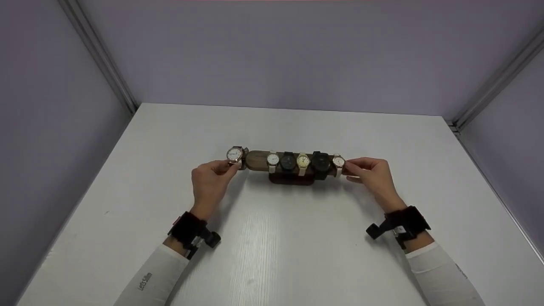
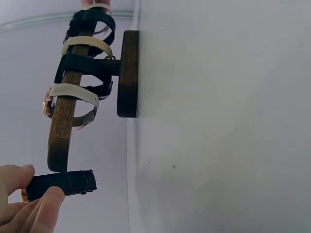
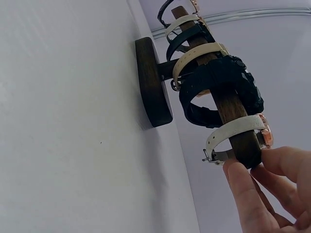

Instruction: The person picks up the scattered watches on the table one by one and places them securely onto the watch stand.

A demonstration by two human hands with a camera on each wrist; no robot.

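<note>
Your two forearms in white sleeves, each with a black wrist strap, reach forward over a white tabletop [image 1: 272, 255]. Your left hand [image 1: 209, 182] has its fingers [image 2: 46, 206] curled around a rose-gold watch [image 1: 234, 154] with a white dial and a dark strap, pinching it by the strap. That watch sits just off the left end of a wooden watch stand [image 1: 293, 168], close beside the bar's tip; you cannot tell whether strap and bar touch. The stand is a dark horizontal bar on a short post with an oval base, standing on the tabletop a little beyond centre, between your hands.

Your right hand [image 1: 374, 176] is at the bar's right end, fingers [image 3: 248, 194] curled and pinching the end of the bar just beside the white-strapped watch [image 1: 338, 162] looped there.

Along the bar, from left to right, hang a white-dial watch on a pale strap [image 1: 273, 160], a black watch [image 1: 288, 162], a cream-dial watch [image 1: 303, 161], a chunky black watch [image 1: 321, 162], then the white-strapped one by your right fingers.

Lilac-grey walls [image 1: 297, 51] with pale metal corner rails enclose the tabletop on three sides.
</note>
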